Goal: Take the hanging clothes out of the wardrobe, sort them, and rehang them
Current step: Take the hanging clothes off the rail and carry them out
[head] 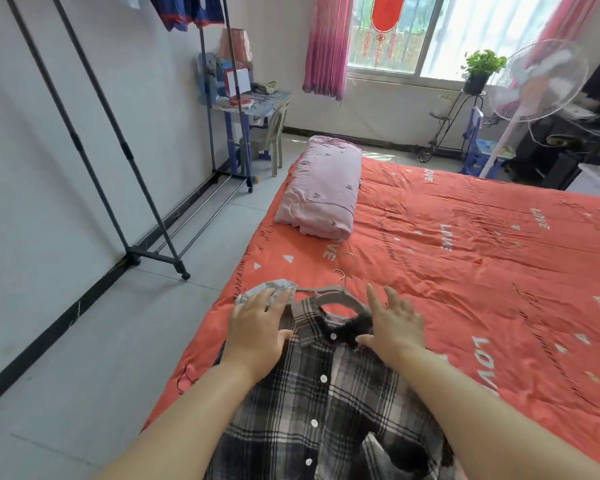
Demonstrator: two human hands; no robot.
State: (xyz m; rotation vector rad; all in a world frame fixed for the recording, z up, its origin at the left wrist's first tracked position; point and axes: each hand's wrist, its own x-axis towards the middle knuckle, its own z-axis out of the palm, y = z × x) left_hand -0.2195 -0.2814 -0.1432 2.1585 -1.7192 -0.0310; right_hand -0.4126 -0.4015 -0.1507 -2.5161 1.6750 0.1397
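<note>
A black-and-white plaid shirt (326, 400) with white buttons lies flat on the orange bed (465, 271), still on a grey hanger (336, 296) whose hook points away from me. A light grey garment (274, 287) sticks out under its left shoulder. My left hand (257, 327) rests flat on the shirt's left shoulder, fingers straight. My right hand (394, 323) lies on the right shoulder with fingers spread. A second hanger hook (350, 257) shows just beyond. On the clothes rack (132, 161) by the left wall hangs a blue and red garment (187, 12).
A folded pink quilt (321, 192) lies on the bed's far left side. Beyond stand a small blue desk (250, 105) with a chair, a white fan (534, 84), a plant stand (465, 109) and the window. Grey floor (94, 341) separates bed and rack.
</note>
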